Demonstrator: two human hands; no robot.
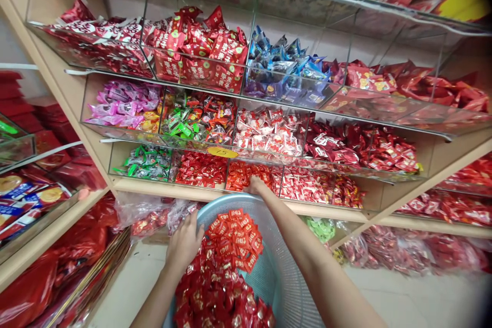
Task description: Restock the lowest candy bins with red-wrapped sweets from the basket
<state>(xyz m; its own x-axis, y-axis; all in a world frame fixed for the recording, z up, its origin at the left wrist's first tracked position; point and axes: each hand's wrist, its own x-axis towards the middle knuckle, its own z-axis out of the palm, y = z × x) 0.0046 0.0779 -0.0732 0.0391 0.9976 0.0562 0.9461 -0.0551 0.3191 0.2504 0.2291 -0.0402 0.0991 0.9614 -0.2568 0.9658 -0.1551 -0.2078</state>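
A light blue mesh plastic basket (pixel 282 266) stands in front of me, at the bottom centre of the head view. My left hand (pixel 184 241) grips its left rim, fingers curled over the edge. Inside lie dark red wrapped candies (pixel 219 294) and, toward the far side, a heap of orange-red wrapped candies (pixel 234 236). My right hand (pixel 257 184) reaches past the far rim to the bottom shelf row, at a compartment of orange-red candies (pixel 237 177). Its fingers are mostly hidden, so whether they hold candy is unclear.
Clear-fronted shelf compartments (pixel 269 151) rise ahead, filled with wrapped sweets. A yellow oval price tag (pixel 222 152) hangs above the bottom row. Wooden dividers (pixel 57 87) flank the shelves. Bagged goods (pixel 154 215) lie beneath, and red packages (pixel 77 241) sit at left.
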